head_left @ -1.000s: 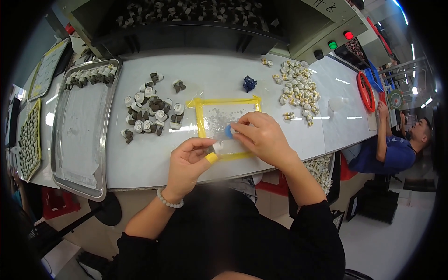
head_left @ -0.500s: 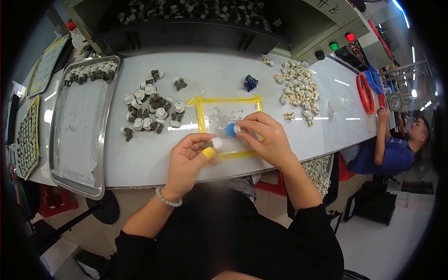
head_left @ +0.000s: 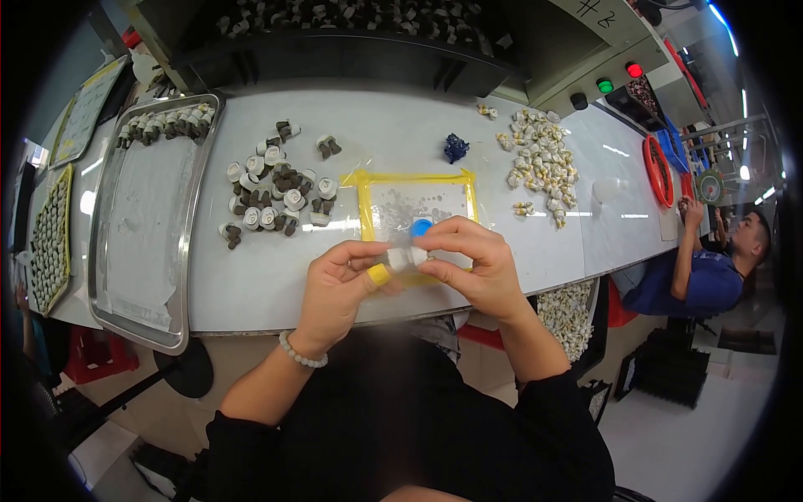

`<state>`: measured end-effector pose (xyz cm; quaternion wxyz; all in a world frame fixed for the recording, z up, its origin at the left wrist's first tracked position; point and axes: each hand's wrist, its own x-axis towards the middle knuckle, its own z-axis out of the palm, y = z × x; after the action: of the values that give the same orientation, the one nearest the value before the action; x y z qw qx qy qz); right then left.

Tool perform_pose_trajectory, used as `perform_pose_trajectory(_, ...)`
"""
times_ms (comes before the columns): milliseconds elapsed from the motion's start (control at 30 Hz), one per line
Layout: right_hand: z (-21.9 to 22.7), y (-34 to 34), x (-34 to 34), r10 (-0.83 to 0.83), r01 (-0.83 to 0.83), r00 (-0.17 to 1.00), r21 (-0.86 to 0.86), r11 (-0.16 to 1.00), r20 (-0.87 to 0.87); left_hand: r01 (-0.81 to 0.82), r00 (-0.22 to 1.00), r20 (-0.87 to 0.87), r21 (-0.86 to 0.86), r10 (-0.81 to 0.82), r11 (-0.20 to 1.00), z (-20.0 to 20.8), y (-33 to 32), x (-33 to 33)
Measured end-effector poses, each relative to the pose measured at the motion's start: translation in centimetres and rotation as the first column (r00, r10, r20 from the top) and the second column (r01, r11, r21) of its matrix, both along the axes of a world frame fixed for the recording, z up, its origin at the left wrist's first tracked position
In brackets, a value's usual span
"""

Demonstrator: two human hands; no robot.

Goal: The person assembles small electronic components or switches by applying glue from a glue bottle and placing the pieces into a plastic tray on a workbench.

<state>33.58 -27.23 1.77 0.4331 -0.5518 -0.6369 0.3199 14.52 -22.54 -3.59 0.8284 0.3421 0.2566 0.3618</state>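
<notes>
Thumb and fingers of my left hand (head_left: 333, 283) pinch a small figurine part, white at its end (head_left: 396, 258); yellow tape wraps the left thumb. My right hand (head_left: 483, 266) pinches a small white piece (head_left: 416, 254), mostly hidden by its fingers. The two pieces meet end to end between my hands, though blur hides whether they touch. Just beyond the right fingertips sits a small round blue cap (head_left: 421, 227), on a clear sheet edged with yellow tape (head_left: 365, 213).
White-and-dark figurine parts (head_left: 293, 199) lie loose at left, beside a metal tray (head_left: 186, 251) with a row of figures. White-and-yellow pieces (head_left: 535, 155) are heaped at right. A dark blue lump (head_left: 456, 148) lies beyond the sheet. A co-worker (head_left: 694, 268) sits far right.
My right hand has drawn its white piece away from the blue cap, toward me and left, up against the figurine part in my left hand. The left hand stays nearly in place.
</notes>
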Motion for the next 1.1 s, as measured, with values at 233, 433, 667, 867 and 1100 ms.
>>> perform_pose_trajectory(233,0.0,0.0,0.1,0.04,-0.035,0.995,-0.055,0.998,0.093,0.084,0.996,0.033,0.028,-0.085,0.996,-0.7,0.1,-0.5)
perform_pose_trajectory(433,-0.2,-0.2,0.1,0.038,-0.038,0.999,-0.085,0.996,-0.001,0.101,0.995,0.014,0.084,-0.103,0.991,-1.1,-0.1,-0.5)
perform_pose_trajectory(667,0.1,-0.7,0.1,0.06,-0.06,0.998,-0.122,0.991,-0.002,0.08,0.997,-0.025,0.125,-0.078,0.989,-0.7,-0.5,-0.5)
perform_pose_trajectory(867,-0.6,-1.0,0.5,0.06,-0.072,0.996,-0.179,0.981,-0.071,0.158,0.987,-0.052,0.112,-0.153,0.981,-0.3,0.0,-0.4)
perform_pose_trajectory(1100,-0.8,-1.4,4.9,-0.237,0.206,0.931,0.137,0.969,0.279,-0.005,0.871,-0.394,0.59,0.294,0.807,0.8,-0.6,-3.8)
